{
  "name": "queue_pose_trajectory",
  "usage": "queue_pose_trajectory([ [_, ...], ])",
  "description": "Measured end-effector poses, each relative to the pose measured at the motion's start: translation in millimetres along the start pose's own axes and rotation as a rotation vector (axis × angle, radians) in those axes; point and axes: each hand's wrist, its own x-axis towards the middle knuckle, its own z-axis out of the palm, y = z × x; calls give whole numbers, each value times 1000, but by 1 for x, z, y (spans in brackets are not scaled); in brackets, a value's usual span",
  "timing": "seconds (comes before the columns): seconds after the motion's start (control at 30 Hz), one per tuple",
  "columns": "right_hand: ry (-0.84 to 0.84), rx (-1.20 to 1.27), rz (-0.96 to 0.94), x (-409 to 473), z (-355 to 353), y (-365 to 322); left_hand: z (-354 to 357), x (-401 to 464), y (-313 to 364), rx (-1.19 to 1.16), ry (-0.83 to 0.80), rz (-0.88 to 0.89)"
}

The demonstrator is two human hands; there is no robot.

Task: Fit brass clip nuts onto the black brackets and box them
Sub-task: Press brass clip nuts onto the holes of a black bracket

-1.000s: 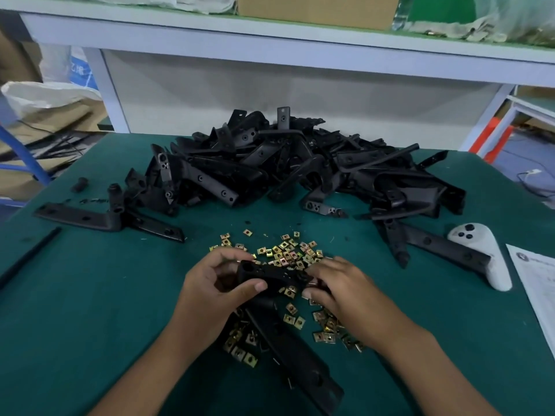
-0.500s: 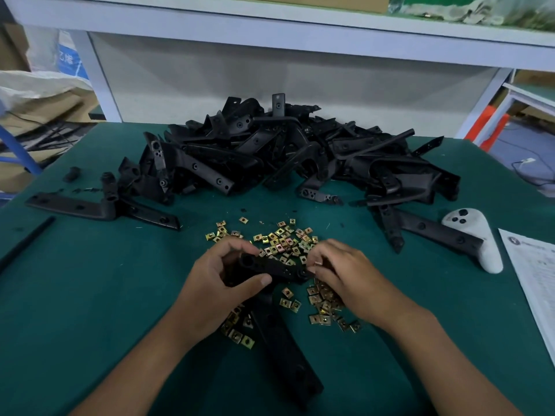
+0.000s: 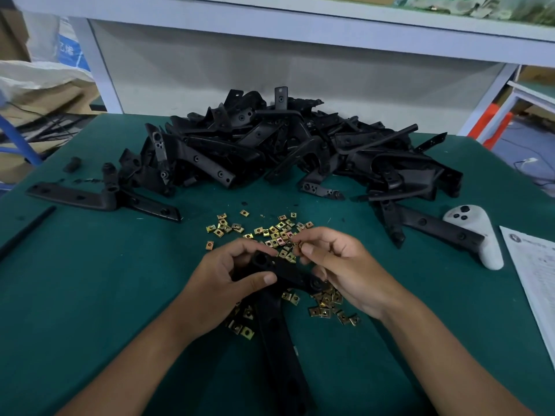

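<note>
Fingertips of the right hand (image 3: 345,265) now pinch one brass clip nut (image 3: 298,245), lifted clear of the bracket (image 3: 282,273) gripped by the left hand (image 3: 222,283). Loose nuts (image 3: 270,232) lie at twelve o'clock on the table (image 3: 90,280); fitting comes next.

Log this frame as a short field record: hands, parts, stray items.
left hand: grips the bracket at its upper end
right hand: pinches one clip nut above the bracket
loose nuts: scattered on the green mat around both hands
bracket pile: heaped at the far side
controller: white, far right, beside a printed sheet
box: none in view
</note>
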Motion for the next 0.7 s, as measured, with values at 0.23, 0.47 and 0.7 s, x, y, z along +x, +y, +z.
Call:
queue_pose_trajectory([
  [0.23,-53,13,-7,-1,9,2,2,2,-1,-80,-10,-45],
  [0.47,-66,-91,-51,-4,9,1,4,0,0,-50,-66,-16],
  [0.7,-47,-73,-48,-3,11,2,3,0,-2,-19,-2,22],
])
